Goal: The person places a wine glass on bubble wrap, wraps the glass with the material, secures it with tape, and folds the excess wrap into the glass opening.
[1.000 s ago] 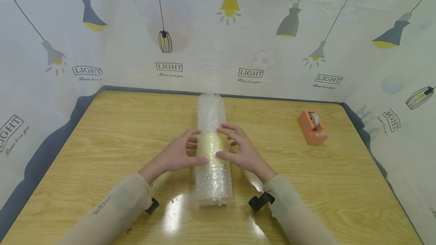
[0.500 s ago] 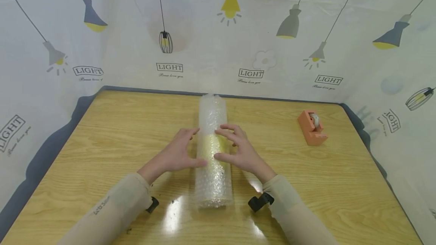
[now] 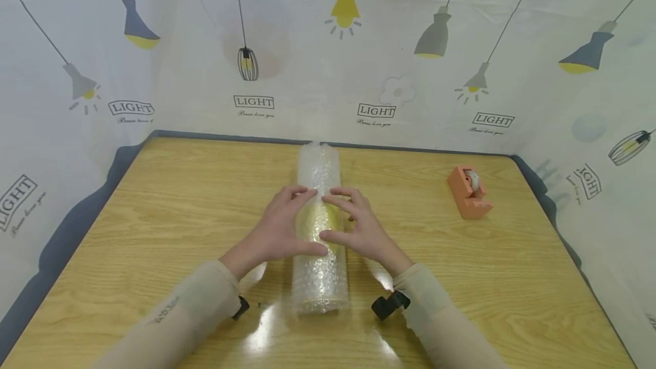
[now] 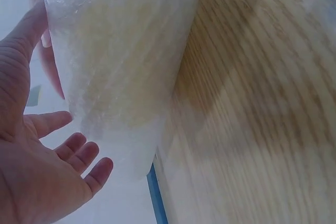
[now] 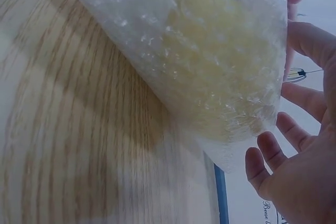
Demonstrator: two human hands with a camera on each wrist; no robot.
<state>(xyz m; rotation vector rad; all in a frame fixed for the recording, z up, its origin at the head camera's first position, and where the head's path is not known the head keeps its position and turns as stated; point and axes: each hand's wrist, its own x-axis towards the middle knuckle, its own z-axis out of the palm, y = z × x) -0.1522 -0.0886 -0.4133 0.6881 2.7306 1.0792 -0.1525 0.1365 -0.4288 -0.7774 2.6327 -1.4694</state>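
A long roll of bubble wrap (image 3: 321, 278) lies lengthwise on the table, with something yellow showing through its middle. My left hand (image 3: 279, 231) is over its left side, thumb and forefinger spread over the top. From the right, my right hand (image 3: 366, 229) rests lightly at the upper surface, fingers slightly bent and apart. The left wrist view has the wrapped roll (image 4: 123, 56) beside the left hand (image 4: 44, 177), whose fingers are spread loosely. In the right wrist view, fingertips of the right hand (image 5: 310, 161) touch or nearly touch the bubble wrap (image 5: 220, 72); neither hand is wrapped around it.
An orange tape dispenser (image 3: 468, 193) with a roll of clear tape stands at the right rear of the wooden table (image 3: 169, 198). A white cloth printed with lamps (image 3: 307, 44) encloses the back and sides. Black straps (image 3: 391, 304) sit at the wrists.
My left hand has slid right, and its thumb and forefinger now reach further over the top of the roll. The right hand has barely moved, and the roll lies in about the same place.
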